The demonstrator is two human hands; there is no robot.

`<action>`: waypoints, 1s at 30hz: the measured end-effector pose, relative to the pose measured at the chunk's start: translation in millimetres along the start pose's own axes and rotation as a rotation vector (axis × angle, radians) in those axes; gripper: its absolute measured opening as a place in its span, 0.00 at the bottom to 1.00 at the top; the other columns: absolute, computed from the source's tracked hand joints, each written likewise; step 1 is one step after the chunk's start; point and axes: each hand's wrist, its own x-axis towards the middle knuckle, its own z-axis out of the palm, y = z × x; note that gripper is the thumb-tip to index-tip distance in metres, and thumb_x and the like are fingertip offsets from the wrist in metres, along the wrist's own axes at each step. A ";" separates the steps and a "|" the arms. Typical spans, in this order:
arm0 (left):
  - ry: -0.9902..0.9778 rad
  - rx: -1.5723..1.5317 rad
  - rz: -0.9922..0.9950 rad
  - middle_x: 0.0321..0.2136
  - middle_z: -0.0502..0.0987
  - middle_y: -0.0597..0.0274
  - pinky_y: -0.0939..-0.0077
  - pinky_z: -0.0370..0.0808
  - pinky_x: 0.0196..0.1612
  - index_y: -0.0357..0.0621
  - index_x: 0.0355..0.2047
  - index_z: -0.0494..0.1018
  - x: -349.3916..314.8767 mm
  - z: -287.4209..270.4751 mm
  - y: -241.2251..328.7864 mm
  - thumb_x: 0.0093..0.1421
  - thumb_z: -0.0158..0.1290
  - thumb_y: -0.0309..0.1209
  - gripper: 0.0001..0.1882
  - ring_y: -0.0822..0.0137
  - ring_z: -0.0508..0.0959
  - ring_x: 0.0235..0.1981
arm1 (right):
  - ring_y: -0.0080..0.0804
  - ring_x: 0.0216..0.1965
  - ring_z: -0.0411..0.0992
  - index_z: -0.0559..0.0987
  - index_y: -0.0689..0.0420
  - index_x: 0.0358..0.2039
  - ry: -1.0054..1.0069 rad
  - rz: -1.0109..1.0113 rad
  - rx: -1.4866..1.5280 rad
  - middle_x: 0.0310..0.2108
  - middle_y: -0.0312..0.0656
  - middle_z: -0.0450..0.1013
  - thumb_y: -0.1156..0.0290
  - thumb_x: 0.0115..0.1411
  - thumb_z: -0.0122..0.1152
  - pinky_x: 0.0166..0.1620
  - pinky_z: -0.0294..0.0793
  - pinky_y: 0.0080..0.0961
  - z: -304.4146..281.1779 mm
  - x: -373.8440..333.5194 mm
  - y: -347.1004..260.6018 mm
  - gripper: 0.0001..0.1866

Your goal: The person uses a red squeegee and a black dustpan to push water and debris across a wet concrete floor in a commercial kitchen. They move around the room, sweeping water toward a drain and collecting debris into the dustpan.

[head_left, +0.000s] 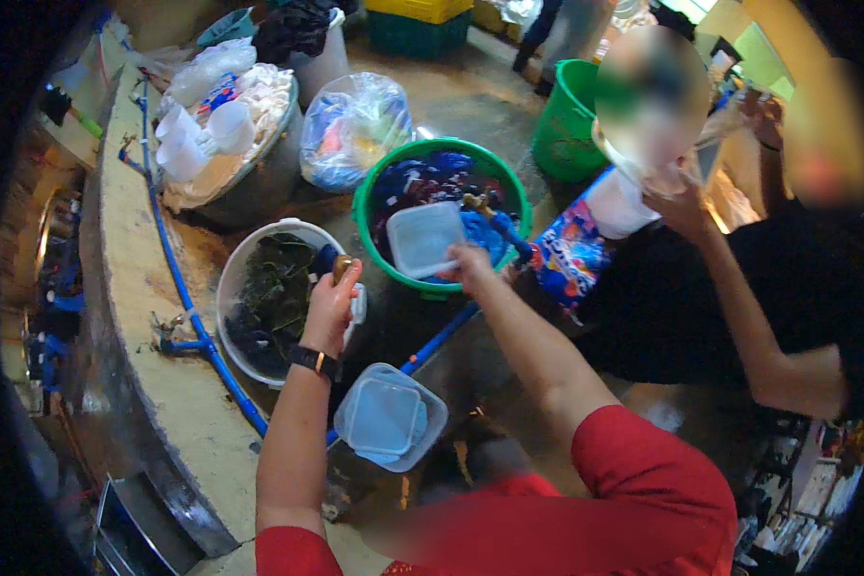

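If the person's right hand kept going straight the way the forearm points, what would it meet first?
Most likely the square translucent lid lying in the green tub; the right hand already sits at the tub's near rim, touching or almost touching it. Depth is hard to judge.

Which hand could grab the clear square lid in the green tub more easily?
Probably the right hand. It rests at the rim of the green tub, right beside the clear lid. The left hand is over the white bucket, busy gripping a brown tap handle.
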 end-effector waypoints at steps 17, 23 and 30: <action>-0.017 -0.342 -0.028 0.26 0.77 0.66 0.86 0.62 0.21 0.42 0.41 0.72 13.1 -17.8 -35.7 0.68 0.50 0.30 0.06 0.81 0.69 0.18 | 0.48 0.46 0.75 0.69 0.64 0.54 -0.074 -0.265 0.481 0.50 0.52 0.72 0.73 0.62 0.57 0.38 0.86 0.41 39.7 159.9 -15.9 0.20; -0.068 -0.329 -0.035 0.26 0.76 0.66 0.84 0.64 0.20 0.41 0.42 0.72 37.2 2.7 -28.0 0.68 0.50 0.29 0.07 0.79 0.69 0.18 | 0.51 0.42 0.76 0.71 0.64 0.50 0.139 -0.089 0.232 0.50 0.54 0.70 0.78 0.61 0.53 0.34 0.86 0.40 -1.1 96.4 -14.4 0.16; 0.021 -0.404 -0.154 0.27 0.76 0.65 0.77 0.67 0.23 0.44 0.40 0.71 78.8 27.3 -44.4 0.65 0.53 0.31 0.06 0.74 0.72 0.22 | 0.45 0.32 0.77 0.68 0.63 0.55 0.220 0.009 0.111 0.42 0.51 0.72 0.80 0.59 0.50 0.29 0.85 0.30 -17.3 94.7 -20.5 0.22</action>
